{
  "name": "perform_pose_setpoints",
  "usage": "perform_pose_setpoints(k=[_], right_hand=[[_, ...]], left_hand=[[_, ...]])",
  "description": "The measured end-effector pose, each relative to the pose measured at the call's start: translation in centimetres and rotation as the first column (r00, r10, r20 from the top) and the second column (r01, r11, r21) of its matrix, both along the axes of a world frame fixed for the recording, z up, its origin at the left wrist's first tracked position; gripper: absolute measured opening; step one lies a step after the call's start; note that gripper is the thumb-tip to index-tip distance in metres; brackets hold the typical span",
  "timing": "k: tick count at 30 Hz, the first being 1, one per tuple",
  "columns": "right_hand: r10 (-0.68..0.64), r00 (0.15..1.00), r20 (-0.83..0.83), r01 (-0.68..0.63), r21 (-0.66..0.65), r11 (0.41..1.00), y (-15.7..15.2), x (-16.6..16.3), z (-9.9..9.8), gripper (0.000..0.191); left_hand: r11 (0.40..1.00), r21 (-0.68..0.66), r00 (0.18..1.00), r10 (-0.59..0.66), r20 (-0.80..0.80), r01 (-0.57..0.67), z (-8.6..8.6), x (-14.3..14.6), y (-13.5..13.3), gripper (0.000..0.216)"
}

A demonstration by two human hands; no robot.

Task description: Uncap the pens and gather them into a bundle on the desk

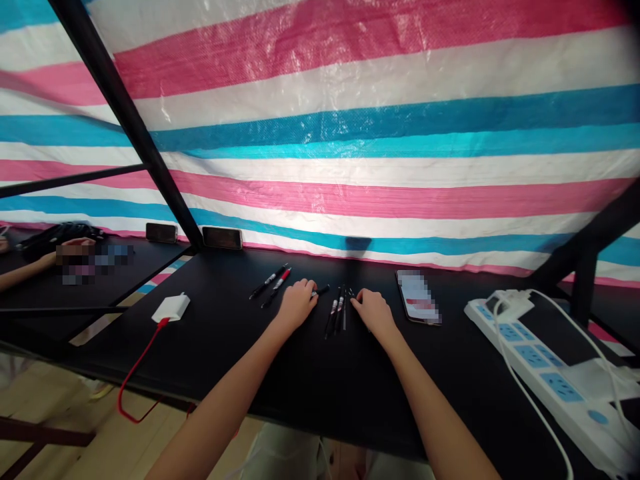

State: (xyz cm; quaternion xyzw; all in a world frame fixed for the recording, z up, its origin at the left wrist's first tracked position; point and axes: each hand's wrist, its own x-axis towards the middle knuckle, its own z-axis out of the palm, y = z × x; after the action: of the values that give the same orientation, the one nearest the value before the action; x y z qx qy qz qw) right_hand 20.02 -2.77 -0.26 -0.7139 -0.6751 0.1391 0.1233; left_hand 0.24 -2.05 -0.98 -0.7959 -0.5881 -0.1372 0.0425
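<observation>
My left hand (298, 304) is closed on a black pen (324, 290), whose end sticks out to the right past the fingers. Between my hands, several dark pens (338, 310) lie side by side on the black table (320, 373), pointing away from me. To their right, my right hand (375, 311) rests low over the tabletop with its fingers curled inward. Small pale tips show just beyond its fingertips, but what it grips, if anything, is hidden. Left of my left hand lie a black pen (269, 281) and a red-and-black pen (277, 287).
A phone (419, 297) lies right of my right hand. Further right is a white power strip (530, 360) with plugs and cables. A white charger (171, 307) with a red cable sits left. Another person's hand (75, 250) is at the far left, beyond a black frame (135, 127).
</observation>
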Motion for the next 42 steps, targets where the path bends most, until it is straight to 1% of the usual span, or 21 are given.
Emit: perform_pose_setpoints(k=[2,4,6,7,8,9,11,13,14,16,18,19,21,26,27,29,32,34,38,40,42], right_hand=[[0.01,0.997,-0.079,-0.008,0.025,1.0,0.1,-0.3,-0.5,0.022],[0.023,0.979,-0.203,-0.015,0.042,0.999,0.4,-0.4,-1.0,0.023],[0.035,0.926,-0.376,-0.017,0.051,0.999,0.9,-0.2,-1.4,0.025],[0.036,0.876,-0.481,-0.011,0.056,0.998,1.2,0.0,-1.6,0.026],[0.025,0.801,-0.598,0.013,0.06,0.998,1.4,0.1,-1.8,0.027],[0.007,0.699,-0.716,0.05,0.058,0.997,1.7,0.3,-1.9,0.028],[-0.029,0.432,-0.901,0.144,0.038,0.989,2.1,0.5,-2.0,0.028],[-0.038,0.171,-0.984,0.218,0.001,0.976,2.3,0.7,-2.0,0.025],[-0.037,0.068,-0.997,0.243,-0.019,0.97,2.4,0.8,-2.1,0.024],[-0.047,-0.076,-0.996,0.274,-0.066,0.959,2.5,1.0,-2.2,0.022],[-0.071,-0.148,-0.986,0.29,-0.112,0.95,2.6,1.2,-2.2,0.019],[-0.085,-0.161,-0.983,0.291,-0.129,0.948,2.6,1.3,-2.3,0.018],[-0.105,-0.15,-0.983,0.275,-0.143,0.951,2.5,1.2,-2.2,0.016],[-0.11,0.021,-0.994,0.213,-0.103,0.972,2.1,0.7,-1.9,0.019],[-0.108,0.041,-0.993,0.207,-0.097,0.973,2.1,0.6,-1.8,0.02],[-0.114,0.039,-0.993,0.219,-0.102,0.97,2.0,0.6,-1.7,0.021],[-0.132,-0.007,-0.991,0.247,-0.13,0.96,1.9,0.6,-1.7,0.021],[-0.129,-0.025,-0.991,0.234,-0.131,0.963,1.8,0.6,-1.6,0.02],[-0.089,-0.007,-0.996,0.225,-0.088,0.97,1.6,0.4,-1.5,0.02],[-0.084,0.034,-0.996,0.237,-0.073,0.969,1.7,0.4,-1.6,0.023],[-0.067,0.133,-0.989,0.239,-0.034,0.97,1.9,0.4,-1.7,0.027]], left_hand=[[0.999,0.042,0.999,0.021,-0.047,-0.019,0.0,-0.3,0.1,0.017],[0.996,0.081,0.997,0.028,-0.066,-0.022,-0.1,-0.4,0.2,0.018],[0.993,0.119,0.998,0.016,-0.056,-0.009,-0.1,-0.3,0.2,0.021],[0.99,0.14,0.999,-0.001,-0.045,0.008,0.0,-0.3,0.2,0.023],[0.986,0.165,0.999,-0.024,-0.034,0.03,0.1,-0.2,0.1,0.025],[0.98,0.192,0.998,-0.052,-0.028,0.056,0.2,-0.1,0.1,0.026],[0.964,0.241,0.994,-0.106,-0.032,0.111,0.4,0.2,-0.1,0.028],[0.952,0.264,0.988,-0.15,-0.048,0.157,0.5,0.5,-0.3,0.028],[0.948,0.266,0.985,-0.165,-0.055,0.174,0.4,0.6,-0.4,0.028],[0.947,0.253,0.98,-0.187,-0.064,0.197,0.3,0.8,-0.5,0.027],[0.951,0.229,0.978,-0.196,-0.067,0.206,0.2,0.9,-0.5,0.027],[0.955,0.214,0.978,-0.196,-0.067,0.206,0.3,0.9,-0.6,0.028],[0.963,0.181,0.98,-0.19,-0.065,0.199,0.5,1.0,-0.7,0.029],[0.978,0.098,0.982,-0.183,-0.039,0.186,1.2,1.2,-1.1,0.03],[0.978,0.09,0.982,-0.188,-0.033,0.191,1.2,1.2,-1.1,0.03],[0.976,0.087,0.98,-0.199,-0.027,0.201,1.2,1.2,-1.2,0.03],[0.971,0.101,0.976,-0.214,-0.041,0.217,1.1,1.2,-1.2,0.03],[0.969,0.106,0.974,-0.219,-0.052,0.223,1.2,1.2,-1.2,0.03],[0.972,0.097,0.976,-0.21,-0.05,0.214,1.4,1.3,-1.3,0.031],[0.973,0.096,0.977,-0.206,-0.045,0.21,1.4,1.3,-1.3,0.031],[0.974,0.09,0.978,-0.206,-0.037,0.208,1.3,1.3,-1.2,0.029]])
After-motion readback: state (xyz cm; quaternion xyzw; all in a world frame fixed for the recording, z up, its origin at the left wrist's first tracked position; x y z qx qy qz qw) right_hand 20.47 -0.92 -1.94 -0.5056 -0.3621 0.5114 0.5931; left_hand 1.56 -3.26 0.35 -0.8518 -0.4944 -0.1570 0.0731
